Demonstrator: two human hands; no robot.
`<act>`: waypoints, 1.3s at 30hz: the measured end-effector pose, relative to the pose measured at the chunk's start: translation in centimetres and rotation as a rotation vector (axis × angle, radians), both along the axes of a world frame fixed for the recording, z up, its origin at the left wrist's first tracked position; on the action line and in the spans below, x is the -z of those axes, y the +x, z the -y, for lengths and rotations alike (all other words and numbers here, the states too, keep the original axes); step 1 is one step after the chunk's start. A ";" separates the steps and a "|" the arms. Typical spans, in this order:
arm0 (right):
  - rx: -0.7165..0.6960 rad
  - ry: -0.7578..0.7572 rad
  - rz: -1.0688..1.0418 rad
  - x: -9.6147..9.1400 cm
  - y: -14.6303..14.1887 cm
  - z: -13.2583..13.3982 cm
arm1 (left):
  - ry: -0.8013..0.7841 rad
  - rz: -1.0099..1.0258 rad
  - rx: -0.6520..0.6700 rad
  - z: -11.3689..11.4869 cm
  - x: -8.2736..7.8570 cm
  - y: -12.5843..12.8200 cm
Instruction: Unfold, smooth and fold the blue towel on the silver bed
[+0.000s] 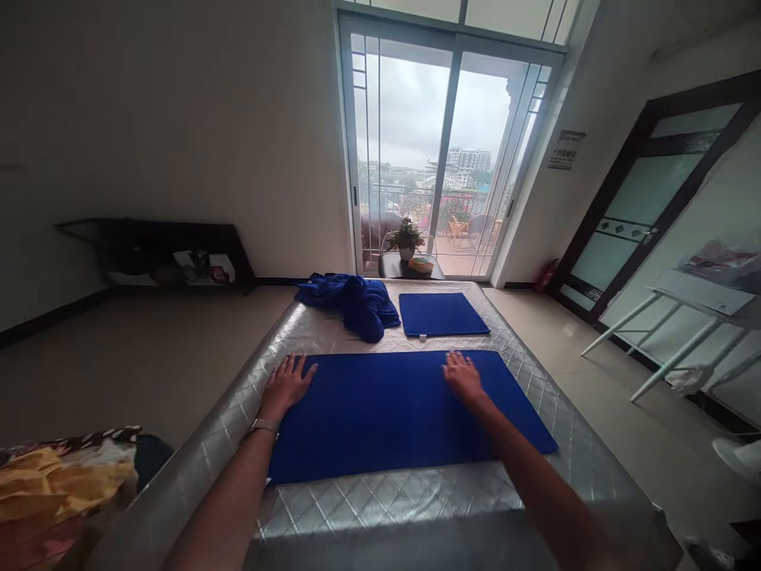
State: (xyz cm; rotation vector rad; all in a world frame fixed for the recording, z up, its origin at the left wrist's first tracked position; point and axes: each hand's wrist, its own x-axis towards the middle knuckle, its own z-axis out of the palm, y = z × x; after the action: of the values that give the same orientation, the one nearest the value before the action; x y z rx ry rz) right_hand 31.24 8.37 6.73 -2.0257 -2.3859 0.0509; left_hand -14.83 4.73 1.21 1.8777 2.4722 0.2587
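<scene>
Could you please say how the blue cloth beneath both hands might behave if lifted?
The blue cloth would probably droop, as similar blue fabric nearby lies crumpled. It may be light, looking thin against the silver cover.

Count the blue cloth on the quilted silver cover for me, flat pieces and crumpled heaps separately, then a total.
Flat pieces: 2 (large piece under the left hand and right hand; smaller piece beyond it)
Crumpled heaps: 1 (blue heap left of the smaller piece; cloths inside can't be counted)
Total: 3

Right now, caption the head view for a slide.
Left hand and right hand rest on a flat blue cloth over a silver cover.
</scene>
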 end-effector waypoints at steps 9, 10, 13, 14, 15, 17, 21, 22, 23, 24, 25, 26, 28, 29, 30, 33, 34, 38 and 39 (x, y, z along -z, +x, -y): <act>-0.213 -0.034 -0.199 3.1 -8.7 -0.7 | 0.024 -0.002 0.010 0.0 0.3 -0.2; -0.209 -0.036 -0.196 3.4 -7.8 -1.0 | 0.025 -0.008 0.012 0.0 0.3 -0.2; -0.158 -0.035 -0.167 3.8 -3.7 -2.0 | 0.029 -0.020 0.021 0.0 0.5 -0.3; -0.127 -0.033 -0.151 3.9 -2.1 -2.3 | 0.033 -0.022 0.024 0.0 0.5 -0.4; -0.092 -0.031 -0.134 3.9 -0.3 -2.7 | 0.036 -0.024 0.025 0.0 0.6 -0.4; -0.017 -0.030 -0.102 4.0 3.3 -3.5 | 0.037 -0.026 0.026 0.0 0.8 -0.6; 0.131 -0.044 -0.070 4.1 10.1 -4.7 | 0.022 -0.029 0.020 -0.2 1.1 -0.9; 0.167 -0.044 -0.071 4.1 11.4 -4.8 | 0.014 -0.031 0.018 -0.3 1.2 -1.0; 0.199 -0.042 -0.074 4.2 12.4 -5.0 | 0.007 -0.033 0.016 -0.4 1.3 -1.1; 0.225 -0.037 -0.078 4.3 13.2 -5.0 | 0.002 -0.035 0.014 -0.4 1.3 -1.2; 0.241 -0.031 -0.081 4.4 13.7 -5.0 | 0.001 -0.037 0.013 -0.4 1.4 -1.3; 0.249 -0.024 -0.082 4.4 14.0 -5.0 | 0.002 -0.038 0.014 -0.5 1.4 -1.3; 0.253 -0.014 -0.083 4.5 14.0 -5.0 | 0.005 -0.037 0.014 -0.5 1.4 -1.5; 0.253 -0.012 -0.084 4.5 13.9 -5.0 | 0.006 -0.036 0.015 -0.5 1.4 -1.5; 0.253 -0.011 -0.086 4.5 13.8 -4.9 | 0.007 -0.036 0.017 -0.4 1.4 -1.5; 0.256 -0.014 -0.101 4.4 13.6 -4.8 | -0.001 -0.047 0.028 -0.4 1.4 -1.6; 0.258 -0.013 -0.106 4.3 13.5 -4.8 | -0.008 -0.053 0.024 -0.4 1.4 -1.6; 0.257 -0.005 -0.122 4.2 13.5 -4.7 | -0.033 -0.056 -0.014 -0.6 1.3 -1.6; 0.257 -0.001 -0.124 4.2 13.5 -4.7 | -0.036 -0.054 -0.017 -0.6 1.3 -1.6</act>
State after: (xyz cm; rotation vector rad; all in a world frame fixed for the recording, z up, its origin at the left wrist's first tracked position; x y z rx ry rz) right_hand 44.77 13.07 2.49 -2.2387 -2.0393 0.1695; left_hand -16.47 5.33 -0.10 1.8746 2.5108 0.1645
